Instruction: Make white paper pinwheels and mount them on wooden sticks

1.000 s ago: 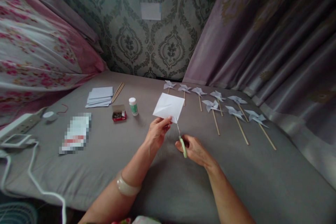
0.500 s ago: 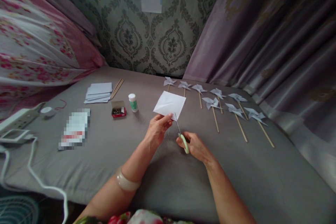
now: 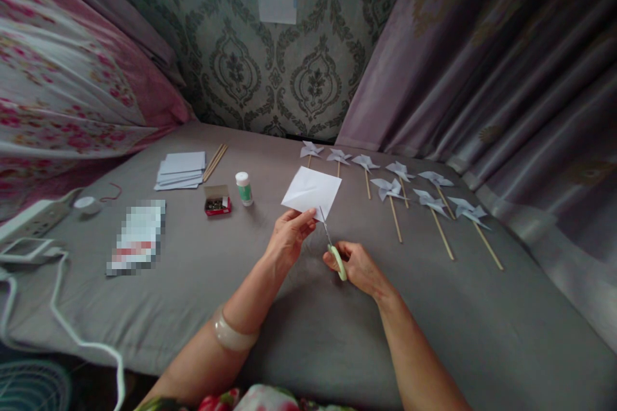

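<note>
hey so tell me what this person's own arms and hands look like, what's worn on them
The left hand and right hand are gloveless. A thick, smooth, pale ring-shaped bangle circles the left forearm; no bangle shows on the right forearm. No sleeves show, only red, white and green patterned clothing at the bottom edge.

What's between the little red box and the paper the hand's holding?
In the head view, a white-capped bottle stands between the red box and the held paper.
</note>
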Demonstrator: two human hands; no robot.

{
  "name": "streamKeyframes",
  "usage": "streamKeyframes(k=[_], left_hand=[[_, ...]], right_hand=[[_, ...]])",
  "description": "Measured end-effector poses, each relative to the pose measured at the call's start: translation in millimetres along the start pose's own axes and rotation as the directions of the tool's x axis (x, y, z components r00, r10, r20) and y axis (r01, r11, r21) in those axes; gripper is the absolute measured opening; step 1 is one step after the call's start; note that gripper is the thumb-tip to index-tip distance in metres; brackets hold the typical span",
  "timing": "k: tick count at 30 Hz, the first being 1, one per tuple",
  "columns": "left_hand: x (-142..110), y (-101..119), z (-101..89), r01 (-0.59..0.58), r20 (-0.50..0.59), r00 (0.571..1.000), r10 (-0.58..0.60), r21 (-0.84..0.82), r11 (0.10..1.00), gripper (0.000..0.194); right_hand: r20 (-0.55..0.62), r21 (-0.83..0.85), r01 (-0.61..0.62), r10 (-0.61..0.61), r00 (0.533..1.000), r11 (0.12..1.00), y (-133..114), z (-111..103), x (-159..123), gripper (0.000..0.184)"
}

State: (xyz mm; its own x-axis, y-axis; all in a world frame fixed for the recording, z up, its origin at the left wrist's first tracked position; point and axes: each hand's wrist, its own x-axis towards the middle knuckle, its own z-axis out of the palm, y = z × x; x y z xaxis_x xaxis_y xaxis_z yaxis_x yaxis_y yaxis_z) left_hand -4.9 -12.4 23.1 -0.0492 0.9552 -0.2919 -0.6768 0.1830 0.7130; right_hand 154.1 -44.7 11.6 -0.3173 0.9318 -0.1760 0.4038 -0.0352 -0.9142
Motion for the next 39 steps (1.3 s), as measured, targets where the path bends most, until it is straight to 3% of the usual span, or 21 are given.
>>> streamKeyframes(k=[26, 39], left_hand=[[0.9, 1.1, -0.4, -0.018, 0.0, 1.0, 0.018, -0.007, 1.0, 0.034], [1.1, 1.4, -0.4, -0.057, 0.005, 0.998, 0.057, -0.012, 0.998, 0.035]], right_hand=[[-0.044, 0.032, -0.009, 0.011, 0.999, 0.999, 5.5, 3.0, 3.2, 0.048], [-0.069, 0.013, -0.032, 0.033, 0.997, 0.999, -3.1, 3.7, 1.5, 0.047]])
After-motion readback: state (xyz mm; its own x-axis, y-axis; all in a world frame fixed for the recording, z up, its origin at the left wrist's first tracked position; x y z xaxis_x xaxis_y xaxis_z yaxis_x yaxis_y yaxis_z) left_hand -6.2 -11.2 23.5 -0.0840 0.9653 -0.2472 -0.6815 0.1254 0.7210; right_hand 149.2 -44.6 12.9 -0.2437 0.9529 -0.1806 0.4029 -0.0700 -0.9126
